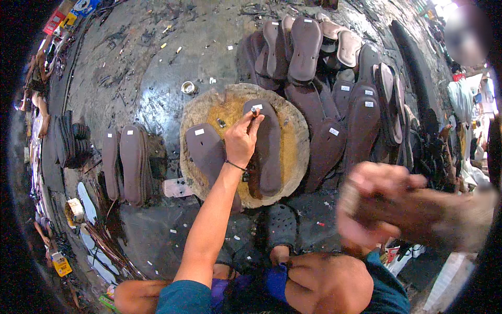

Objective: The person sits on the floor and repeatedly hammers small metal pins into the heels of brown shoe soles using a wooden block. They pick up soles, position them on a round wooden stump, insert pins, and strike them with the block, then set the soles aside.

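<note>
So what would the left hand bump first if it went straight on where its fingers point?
Probably the dark brown sole beneath it, near the white label at its far end. The left hand grips a small tool there; whether that touches the sole, I can't tell.

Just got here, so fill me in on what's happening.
A person's left hand holds a small rod-like tool over the far end of a brown sole on a round wooden block. The right hand, blurred, grips a thick brown club off to the right. A second sole lies on the block's left side. More soles are stacked farther left.
</note>
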Motion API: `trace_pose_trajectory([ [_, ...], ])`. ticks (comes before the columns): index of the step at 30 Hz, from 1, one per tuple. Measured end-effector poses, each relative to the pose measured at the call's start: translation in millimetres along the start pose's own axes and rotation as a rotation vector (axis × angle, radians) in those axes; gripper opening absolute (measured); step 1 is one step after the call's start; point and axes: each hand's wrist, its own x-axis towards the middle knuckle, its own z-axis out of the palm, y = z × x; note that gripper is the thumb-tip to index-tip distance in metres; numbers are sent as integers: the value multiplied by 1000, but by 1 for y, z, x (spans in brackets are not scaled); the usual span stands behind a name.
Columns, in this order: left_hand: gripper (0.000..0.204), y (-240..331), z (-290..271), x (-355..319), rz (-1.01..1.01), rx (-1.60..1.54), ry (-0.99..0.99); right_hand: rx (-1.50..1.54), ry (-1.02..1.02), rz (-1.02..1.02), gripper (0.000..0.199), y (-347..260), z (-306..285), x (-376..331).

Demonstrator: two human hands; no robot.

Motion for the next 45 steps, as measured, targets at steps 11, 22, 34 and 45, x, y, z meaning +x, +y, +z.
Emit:
trace_pose_trajectory([
  [11, 28, 14, -14, 23, -367, -180, -86, -329, -77, 1250, 25, 83, -57, -133],
  [22, 17, 82, -53, -136, -603, -660, -237, -358, 62, 1284, 42, 23, -56, -152],
  [34, 21, 54, -11, -88, -504, -453, -190, -539, 64, 1061, 38, -48, -93, -167],
  [45, 17, 48, -17, -102, -61, 62, -157, 39, -8, 107, 70, -75, -52, -43],
])
